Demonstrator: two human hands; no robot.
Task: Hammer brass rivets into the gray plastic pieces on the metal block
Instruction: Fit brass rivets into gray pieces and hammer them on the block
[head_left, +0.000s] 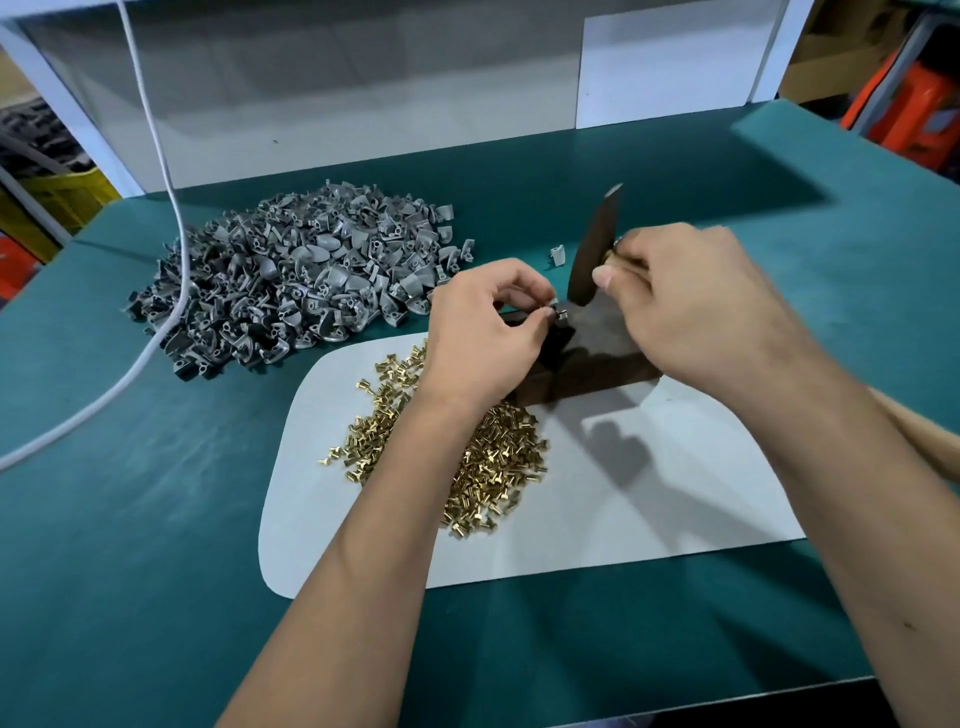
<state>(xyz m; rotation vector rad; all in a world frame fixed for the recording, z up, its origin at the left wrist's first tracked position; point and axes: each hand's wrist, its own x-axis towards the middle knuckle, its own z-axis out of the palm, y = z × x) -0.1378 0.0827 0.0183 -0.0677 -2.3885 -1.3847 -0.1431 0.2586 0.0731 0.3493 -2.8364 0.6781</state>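
Observation:
A dark metal block (597, 366) sits on a white mat (623, 493) in the middle of the green table. My left hand (483, 332) pinches a small gray plastic piece (558, 312) on top of the block. My right hand (691, 301) grips a hammer by its wooden handle close to the head. The dark hammer head (595, 249) stands just above and right of the held piece. A pile of brass rivets (493, 462) lies on the mat under my left wrist. A big heap of gray plastic pieces (296, 280) lies at the back left.
One loose gray piece (558, 255) lies behind the block. A white cable (156, 291) runs down across the gray heap and off the left edge. A white panel (363, 104) backs the table. Orange and yellow crates stand beyond the table's sides.

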